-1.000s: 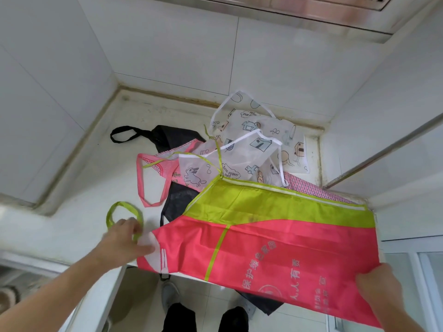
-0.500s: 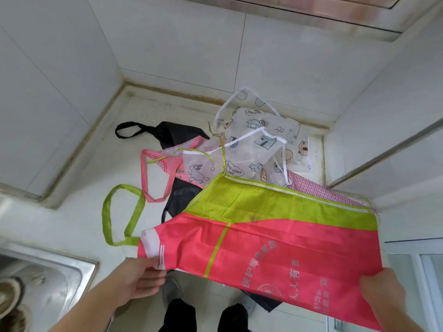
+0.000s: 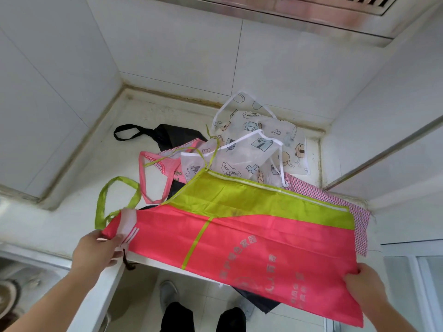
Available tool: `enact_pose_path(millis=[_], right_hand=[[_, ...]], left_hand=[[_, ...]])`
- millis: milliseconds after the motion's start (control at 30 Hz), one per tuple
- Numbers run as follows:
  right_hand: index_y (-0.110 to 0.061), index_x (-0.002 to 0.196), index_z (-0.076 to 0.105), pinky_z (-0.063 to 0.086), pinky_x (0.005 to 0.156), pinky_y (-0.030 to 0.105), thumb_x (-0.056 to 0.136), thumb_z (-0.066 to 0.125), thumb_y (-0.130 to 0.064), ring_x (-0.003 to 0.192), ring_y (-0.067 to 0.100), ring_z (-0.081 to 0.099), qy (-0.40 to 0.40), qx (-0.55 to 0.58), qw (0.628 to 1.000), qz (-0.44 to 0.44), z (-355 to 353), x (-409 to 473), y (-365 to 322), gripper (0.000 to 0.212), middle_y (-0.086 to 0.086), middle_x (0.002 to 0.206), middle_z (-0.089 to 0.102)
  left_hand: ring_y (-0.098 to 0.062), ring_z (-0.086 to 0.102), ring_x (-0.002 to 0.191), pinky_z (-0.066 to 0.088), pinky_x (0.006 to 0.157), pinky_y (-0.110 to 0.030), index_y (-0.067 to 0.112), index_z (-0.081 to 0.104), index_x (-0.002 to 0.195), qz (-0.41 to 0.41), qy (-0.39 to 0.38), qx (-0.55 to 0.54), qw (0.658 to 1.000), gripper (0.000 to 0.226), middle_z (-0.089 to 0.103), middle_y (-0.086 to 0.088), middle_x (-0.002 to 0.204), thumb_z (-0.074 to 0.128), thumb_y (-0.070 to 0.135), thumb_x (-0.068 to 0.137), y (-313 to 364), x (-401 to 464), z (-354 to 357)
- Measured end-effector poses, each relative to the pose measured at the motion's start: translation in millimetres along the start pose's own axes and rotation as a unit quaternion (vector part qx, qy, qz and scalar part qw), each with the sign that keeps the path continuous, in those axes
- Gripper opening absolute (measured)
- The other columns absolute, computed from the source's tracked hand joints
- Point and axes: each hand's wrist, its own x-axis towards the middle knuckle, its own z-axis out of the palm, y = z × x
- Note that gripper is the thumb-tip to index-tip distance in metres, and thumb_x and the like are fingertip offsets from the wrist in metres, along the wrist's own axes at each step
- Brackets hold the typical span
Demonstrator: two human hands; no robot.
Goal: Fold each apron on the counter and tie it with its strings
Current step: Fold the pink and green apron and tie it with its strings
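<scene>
Holding the pink-and-green apron flat over the counter's front edge | left hand pinches the bib corner, right hand grips the hem | nothing folded or tied yet, pile of aprons waiting toward the back corner

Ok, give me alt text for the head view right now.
Two bare hands hold a pink and green apron spread over the white counter's front edge, left hand at the bib end, right hand at the hem. Behind it lie black, pink-checked and cartoon-print aprons in a heap.
</scene>
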Motion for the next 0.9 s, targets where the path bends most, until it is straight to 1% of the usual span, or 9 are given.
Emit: enact_pose_path(millis=[100, 200, 300, 367, 500, 567, 667, 800, 900], right_hand=[[0.000, 0.102, 0.062, 0.056, 0.083, 0.049, 0.081, 0.064, -0.001, 0.082, 0.040, 0.064, -0.021, -0.044, 0.999, -0.002, 2, -3, -9, 0.021, 0.018, 0.085, 0.066], [0.005, 0.106, 0.046, 0.053, 0.083, 0.054, 0.068, 0.073, 0.002, 0.096, 0.050, 0.061, 0.055, -0.092, 0.994, -0.023, 0, -14, -33, 0.047, 0.031, 0.105, 0.057], [0.008, 0.113, 0.054, 0.051, 0.086, 0.058, 0.059, 0.074, 0.008, 0.099, 0.052, 0.057, 0.119, -0.135, 0.966, -0.186, -1, -18, -76, 0.057, 0.032, 0.109, 0.056], [0.004, 0.130, 0.057, 0.047, 0.102, 0.055, 0.069, 0.068, 0.013, 0.117, 0.048, 0.055, 0.068, -0.088, 0.957, -0.268, 1, -13, -114, 0.062, 0.025, 0.125, 0.057], [-0.015, 0.154, 0.045, 0.030, 0.122, 0.041, 0.088, 0.071, 0.001, 0.146, 0.029, 0.039, -0.038, -0.060, 0.919, -0.387, 4, -6, -185, 0.073, 0.004, 0.157, 0.045], [-0.023, 0.159, 0.037, 0.027, 0.125, 0.043, 0.092, 0.073, -0.011, 0.151, 0.026, 0.033, -0.083, -0.095, 0.898, -0.422, 10, -3, -214, 0.077, -0.002, 0.163, 0.038], [-0.025, 0.159, 0.035, 0.035, 0.120, 0.049, 0.092, 0.075, -0.029, 0.146, 0.027, 0.041, -0.122, -0.183, 0.879, -0.423, 17, -6, -246, 0.078, 0.000, 0.160, 0.045], [-0.021, 0.134, 0.053, 0.054, 0.092, 0.043, 0.095, 0.070, -0.040, 0.106, 0.028, 0.064, -0.109, -0.217, 0.895, -0.374, 18, -14, -266, 0.047, 0.005, 0.118, 0.067], [-0.026, 0.131, 0.062, 0.055, 0.093, 0.045, 0.099, 0.066, -0.033, 0.109, 0.031, 0.067, -0.093, -0.253, 0.874, -0.405, 17, -23, -269, 0.033, 0.006, 0.116, 0.070]], left_hand=[[-0.039, 0.074, 0.069, 0.062, 0.067, -0.049, -0.005, 0.065, 0.103, -0.032, 0.021, 0.084, 0.996, 0.034, 0.073, -0.023, 0.079, 0.081, 0.021, 0.088, -8, 10, -9], [-0.051, 0.064, 0.108, 0.053, 0.090, -0.056, -0.016, 0.034, 0.141, -0.021, 0.069, 0.210, 0.975, 0.088, 0.063, -0.034, 0.116, 0.083, 0.031, 0.086, -8, 12, -9], [-0.044, 0.063, 0.101, 0.046, 0.083, -0.045, 0.000, 0.051, 0.120, 0.083, 0.033, 0.194, 0.977, 0.047, 0.064, -0.022, 0.108, 0.078, 0.023, 0.088, 11, -1, 6], [-0.031, 0.063, 0.092, 0.045, 0.081, -0.038, 0.012, 0.060, 0.108, 0.153, -0.038, 0.210, 0.965, 0.028, 0.067, -0.010, 0.102, 0.077, 0.021, 0.087, 20, -1, 23], [-0.003, 0.063, 0.093, 0.043, 0.080, -0.011, 0.026, 0.062, 0.116, 0.215, -0.175, 0.173, 0.945, 0.034, 0.066, 0.006, 0.113, 0.077, 0.012, 0.089, 38, 0, 62], [-0.001, 0.061, 0.098, 0.044, 0.084, -0.012, 0.027, 0.059, 0.128, 0.214, -0.236, 0.169, 0.933, 0.044, 0.063, 0.005, 0.122, 0.075, 0.011, 0.091, 40, 3, 78], [-0.008, 0.063, 0.103, 0.049, 0.095, -0.026, 0.022, 0.054, 0.144, 0.218, -0.245, 0.197, 0.924, 0.058, 0.056, 0.000, 0.133, 0.076, 0.018, 0.091, 38, 11, 85], [-0.002, 0.066, 0.098, 0.052, 0.096, -0.029, 0.024, 0.052, 0.147, 0.225, -0.230, 0.218, 0.921, 0.060, 0.050, 0.001, 0.139, 0.073, 0.023, 0.090, 34, 20, 81], [-0.008, 0.063, 0.097, 0.048, 0.092, -0.028, 0.021, 0.052, 0.144, 0.216, -0.201, 0.235, 0.926, 0.059, 0.050, -0.001, 0.135, 0.073, 0.023, 0.089, 39, 22, 76]])
